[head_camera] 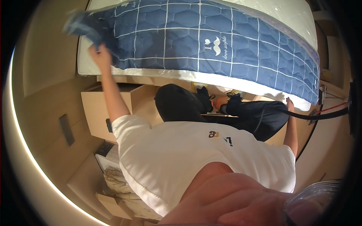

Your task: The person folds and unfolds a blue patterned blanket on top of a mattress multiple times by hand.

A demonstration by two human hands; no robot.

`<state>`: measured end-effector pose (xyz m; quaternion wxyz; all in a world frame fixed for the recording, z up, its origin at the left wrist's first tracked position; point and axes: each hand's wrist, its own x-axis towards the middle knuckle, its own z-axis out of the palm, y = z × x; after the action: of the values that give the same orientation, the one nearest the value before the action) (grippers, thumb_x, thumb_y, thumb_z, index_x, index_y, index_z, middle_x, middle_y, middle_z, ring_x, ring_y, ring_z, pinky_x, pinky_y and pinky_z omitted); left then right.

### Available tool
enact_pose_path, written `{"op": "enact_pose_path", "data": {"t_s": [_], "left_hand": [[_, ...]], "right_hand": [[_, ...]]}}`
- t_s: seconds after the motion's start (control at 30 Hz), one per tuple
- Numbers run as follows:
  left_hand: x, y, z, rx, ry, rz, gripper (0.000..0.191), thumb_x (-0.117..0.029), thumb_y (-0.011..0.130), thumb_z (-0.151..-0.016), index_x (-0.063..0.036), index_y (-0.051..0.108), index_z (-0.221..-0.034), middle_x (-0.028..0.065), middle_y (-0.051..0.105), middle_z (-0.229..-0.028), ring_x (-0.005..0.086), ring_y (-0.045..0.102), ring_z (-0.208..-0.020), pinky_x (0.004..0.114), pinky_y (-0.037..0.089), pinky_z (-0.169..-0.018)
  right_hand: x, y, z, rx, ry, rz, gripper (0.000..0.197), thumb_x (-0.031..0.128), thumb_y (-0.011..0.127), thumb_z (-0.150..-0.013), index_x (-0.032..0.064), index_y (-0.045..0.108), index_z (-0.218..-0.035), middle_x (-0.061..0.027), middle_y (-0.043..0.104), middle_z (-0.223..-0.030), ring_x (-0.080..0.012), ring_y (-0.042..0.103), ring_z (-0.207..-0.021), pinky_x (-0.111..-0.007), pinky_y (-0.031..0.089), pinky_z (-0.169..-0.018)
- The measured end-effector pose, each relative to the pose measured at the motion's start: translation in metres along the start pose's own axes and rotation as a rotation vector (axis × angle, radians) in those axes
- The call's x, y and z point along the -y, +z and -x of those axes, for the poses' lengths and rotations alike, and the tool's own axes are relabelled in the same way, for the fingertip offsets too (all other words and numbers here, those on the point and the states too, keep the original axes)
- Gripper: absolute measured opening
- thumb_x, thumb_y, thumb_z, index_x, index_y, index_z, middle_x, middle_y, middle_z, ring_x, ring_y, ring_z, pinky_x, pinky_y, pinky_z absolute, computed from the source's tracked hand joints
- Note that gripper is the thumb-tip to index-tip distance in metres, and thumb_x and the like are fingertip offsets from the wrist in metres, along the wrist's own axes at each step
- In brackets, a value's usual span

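Note:
A blue quilted mattress pad [181,42] with white grid lines and printed writing lies over a white mattress [195,76] that looks plastic-wrapped. At the far left, my left hand [101,56] grips a bunched, motion-blurred part of the blue pad, raised above the mattress's left end. My right hand [290,104] is at the mattress's near edge by the right corner, below the pad's edge. It is small and partly hidden by the white edge, so its grip cannot be made out.
An open wooden drawer [107,104] juts out under the left part of the bed. My bent knees and shoes [233,94] are close to the bed frame. A black cable [319,115] crosses at the right. Crumpled beige fabric [116,180] and an open box [114,204] are at lower left.

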<state>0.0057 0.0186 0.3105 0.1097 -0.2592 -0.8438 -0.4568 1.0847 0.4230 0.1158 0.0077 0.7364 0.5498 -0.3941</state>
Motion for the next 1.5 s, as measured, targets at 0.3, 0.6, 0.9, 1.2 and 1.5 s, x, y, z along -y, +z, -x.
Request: {"op": "enact_pose_path", "data": {"t_s": [0.3, 0.6, 0.9, 1.2, 1.5], "left_hand": [[-0.089, 0.063, 0.198, 0.619, 0.733, -0.207, 0.065, -0.015, 0.073, -0.081, -0.0222, 0.060, -0.144, 0.0219, 0.054, -0.144, 0.0427, 0.048, -0.136, 0.054, 0.038, -0.113], [-0.126, 0.079, 0.226, 0.655, 0.837, -0.491, 0.076, -0.041, 0.077, -0.085, -0.0225, 0.048, -0.153, 0.0177, 0.046, -0.155, 0.0406, 0.040, -0.144, 0.059, 0.031, -0.116], [-0.136, 0.048, 0.199, 0.522, 0.959, -0.782, 0.063, -0.013, 0.068, -0.087, -0.0181, 0.054, -0.148, 0.0124, 0.063, -0.139, 0.0347, 0.059, -0.127, 0.052, 0.046, -0.105], [-0.237, 0.113, 0.215, 0.887, 0.602, -0.670, 0.117, -0.050, 0.092, -0.063, -0.0038, 0.035, -0.155, 0.0220, 0.048, -0.151, 0.0412, 0.048, -0.137, 0.054, 0.043, -0.109], [-0.223, 0.171, 0.253, 1.028, 0.449, -1.038, 0.083, -0.012, 0.063, -0.092, 0.0022, 0.019, -0.161, 0.0312, 0.018, -0.166, 0.0528, 0.028, -0.150, 0.057, 0.036, -0.118]], "right_hand": [[0.029, 0.027, 0.009, -0.009, -0.087, -0.296, 0.052, 0.038, 0.053, -0.104, -0.0058, 0.062, -0.132, -0.0211, 0.070, -0.124, -0.0293, 0.069, -0.106, -0.036, 0.056, -0.090], [0.023, 0.045, 0.008, -0.040, -0.045, -0.338, 0.058, 0.046, 0.051, -0.104, -0.0055, 0.062, -0.128, -0.0183, 0.073, -0.115, -0.0274, 0.071, -0.098, -0.037, 0.054, -0.087], [0.011, -0.064, -0.093, -0.059, 0.154, -1.233, 0.078, 0.066, 0.054, -0.097, 0.0059, 0.046, -0.145, -0.0131, 0.056, -0.135, -0.0248, 0.059, -0.119, -0.040, 0.051, -0.100], [-0.005, -0.210, -0.138, -0.205, 0.207, -1.525, 0.047, 0.042, 0.052, -0.101, 0.0116, 0.061, -0.136, -0.0109, 0.065, -0.137, -0.0302, 0.061, -0.126, -0.050, 0.047, -0.109], [0.224, -0.140, -0.017, -0.733, -0.714, -0.431, 0.051, 0.031, 0.074, -0.090, -0.0052, 0.066, -0.125, -0.0221, 0.072, -0.115, -0.0333, 0.068, -0.107, -0.042, 0.050, -0.098]]}}
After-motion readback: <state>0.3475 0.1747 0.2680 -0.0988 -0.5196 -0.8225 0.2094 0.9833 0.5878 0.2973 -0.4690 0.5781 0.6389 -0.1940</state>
